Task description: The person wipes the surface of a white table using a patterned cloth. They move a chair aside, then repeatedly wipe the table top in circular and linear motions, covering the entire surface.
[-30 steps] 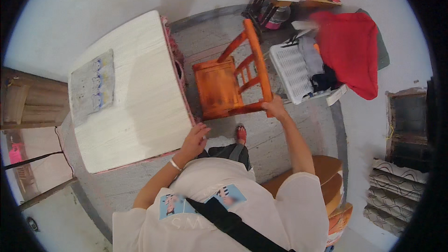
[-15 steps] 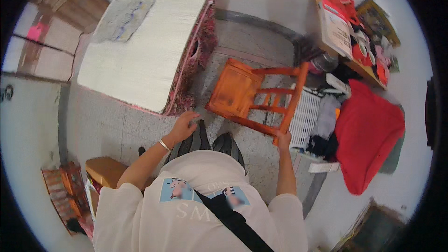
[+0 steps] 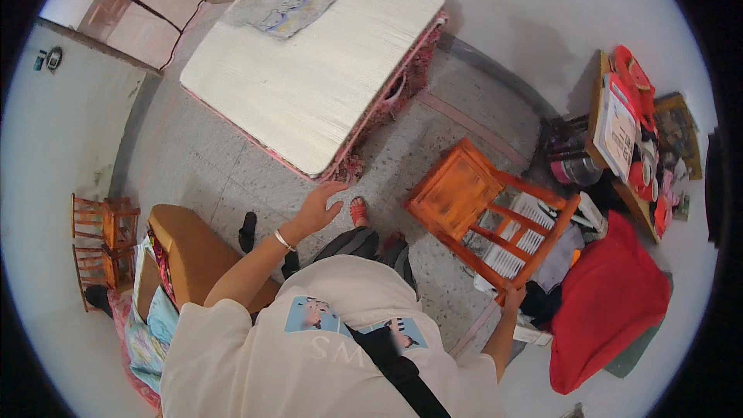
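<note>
By the top corner of its backrest, my right hand [image 3: 511, 295] grips an orange-brown wooden chair [image 3: 458, 190]. The chair's square seat points away to the left, and its slatted back is nearest me. My left hand [image 3: 316, 213] is held out in front of my body, holding nothing, with thumb and fingers apart. It is close to the near corner of a bed with a white mattress [image 3: 309, 77]. The legs of the chair are mostly hidden beneath the seat.
A grey patterned cloth [image 3: 290, 1] lies on the mattress. Right of the chair are a white slatted rack [image 3: 507, 255], a red cloth [image 3: 607, 302] and a cluttered wooden table [image 3: 600, 108]. A brown padded seat [image 3: 190, 255] and small wooden chairs [image 3: 116, 236] stand left; a dark shoe [image 3: 248, 232] lies nearby.
My view has swung leftward, so the bed and chair appear farther right and the left-side furniture shows more. My right hand keeps its grip on the chair; my left stays free.
</note>
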{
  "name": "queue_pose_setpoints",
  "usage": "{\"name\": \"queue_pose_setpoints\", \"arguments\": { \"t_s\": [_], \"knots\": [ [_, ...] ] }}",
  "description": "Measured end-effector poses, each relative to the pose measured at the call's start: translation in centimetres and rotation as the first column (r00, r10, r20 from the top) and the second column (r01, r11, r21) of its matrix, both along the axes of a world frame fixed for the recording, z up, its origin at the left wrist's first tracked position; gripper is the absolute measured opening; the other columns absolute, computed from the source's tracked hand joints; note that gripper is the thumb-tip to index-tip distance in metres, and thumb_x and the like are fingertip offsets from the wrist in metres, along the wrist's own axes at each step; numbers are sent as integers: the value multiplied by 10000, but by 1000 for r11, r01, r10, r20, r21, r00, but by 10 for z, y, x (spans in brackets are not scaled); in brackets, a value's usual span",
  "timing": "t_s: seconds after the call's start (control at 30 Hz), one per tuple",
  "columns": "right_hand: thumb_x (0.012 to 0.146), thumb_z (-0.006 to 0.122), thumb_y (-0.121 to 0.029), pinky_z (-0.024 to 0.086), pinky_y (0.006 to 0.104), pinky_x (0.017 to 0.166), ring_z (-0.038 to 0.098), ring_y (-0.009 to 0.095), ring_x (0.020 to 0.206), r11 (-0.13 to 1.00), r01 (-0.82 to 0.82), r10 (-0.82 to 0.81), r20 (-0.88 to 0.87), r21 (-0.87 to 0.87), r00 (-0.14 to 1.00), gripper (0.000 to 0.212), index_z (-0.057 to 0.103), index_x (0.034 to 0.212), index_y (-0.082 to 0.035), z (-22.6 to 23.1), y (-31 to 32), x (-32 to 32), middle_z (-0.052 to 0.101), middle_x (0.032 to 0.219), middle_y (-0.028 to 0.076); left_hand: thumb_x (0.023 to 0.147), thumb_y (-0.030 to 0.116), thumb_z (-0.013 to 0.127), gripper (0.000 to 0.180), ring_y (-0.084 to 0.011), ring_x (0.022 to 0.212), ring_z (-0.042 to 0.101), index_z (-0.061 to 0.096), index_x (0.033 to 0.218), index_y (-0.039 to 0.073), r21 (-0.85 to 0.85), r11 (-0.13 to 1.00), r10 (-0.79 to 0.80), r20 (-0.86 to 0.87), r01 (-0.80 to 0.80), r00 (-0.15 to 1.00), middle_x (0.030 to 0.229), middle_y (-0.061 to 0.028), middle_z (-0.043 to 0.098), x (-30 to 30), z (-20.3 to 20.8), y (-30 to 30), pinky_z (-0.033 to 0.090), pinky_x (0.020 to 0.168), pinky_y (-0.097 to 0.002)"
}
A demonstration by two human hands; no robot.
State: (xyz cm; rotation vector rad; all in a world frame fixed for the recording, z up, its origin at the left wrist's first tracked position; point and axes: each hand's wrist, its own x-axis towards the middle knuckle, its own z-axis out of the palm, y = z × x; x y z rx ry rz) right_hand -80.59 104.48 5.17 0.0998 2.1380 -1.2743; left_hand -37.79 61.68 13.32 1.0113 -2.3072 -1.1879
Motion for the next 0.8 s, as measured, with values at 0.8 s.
{"name": "queue_pose_setpoints", "arguments": {
  "t_s": [0.8],
  "knots": [
    [911,566,-198,399,427,999,454,367,1225,39,-994,623,-780,102,-56,362,542,1230,-28,90,-683,191,472,1328,207,821,56,627,344,-315,1006,611,606,1164,62,117,832,554,-145,-542,820,1107,-148,634,16,18,-127,484,874,-361]
  ]
}}
